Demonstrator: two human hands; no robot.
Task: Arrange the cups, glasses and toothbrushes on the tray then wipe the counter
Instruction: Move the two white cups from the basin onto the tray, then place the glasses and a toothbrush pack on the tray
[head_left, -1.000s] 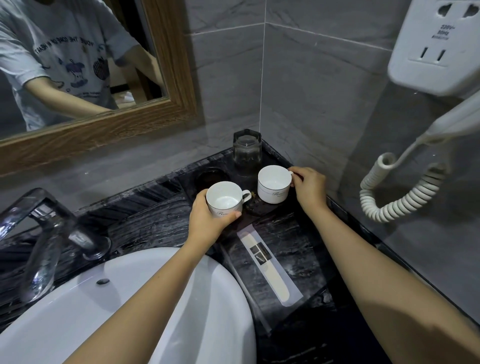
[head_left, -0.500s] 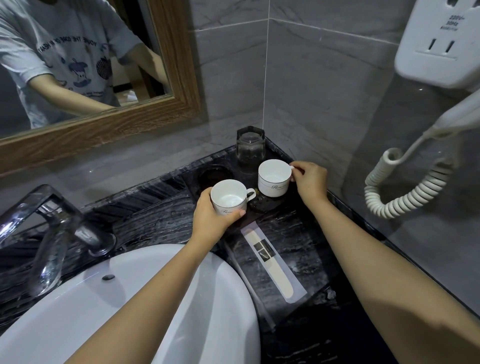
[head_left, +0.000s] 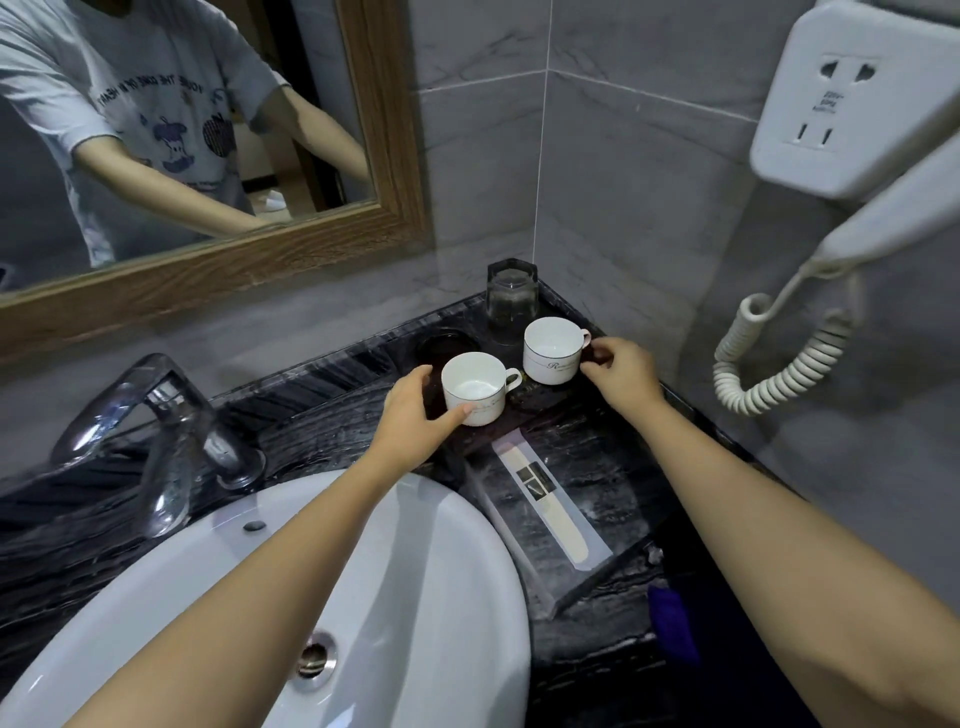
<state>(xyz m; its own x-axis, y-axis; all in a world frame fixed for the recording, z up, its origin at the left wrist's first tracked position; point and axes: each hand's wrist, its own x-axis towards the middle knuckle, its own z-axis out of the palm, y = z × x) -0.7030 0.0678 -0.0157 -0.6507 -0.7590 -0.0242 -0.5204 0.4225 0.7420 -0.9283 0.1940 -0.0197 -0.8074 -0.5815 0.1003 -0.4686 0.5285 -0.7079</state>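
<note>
While both hands rest at the far end of the dark tray, left hand wraps the near cup; right hand pinches the far cup at its handle. Glass upside down behind; wrapped toothbrush lies nearer.

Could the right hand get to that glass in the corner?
Probably yes. The right hand is by the right cup, and the glass stands just behind that cup, so it must reach over it.

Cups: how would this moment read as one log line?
left hand holds near cup | right hand at far cup handle | both on tray
</note>
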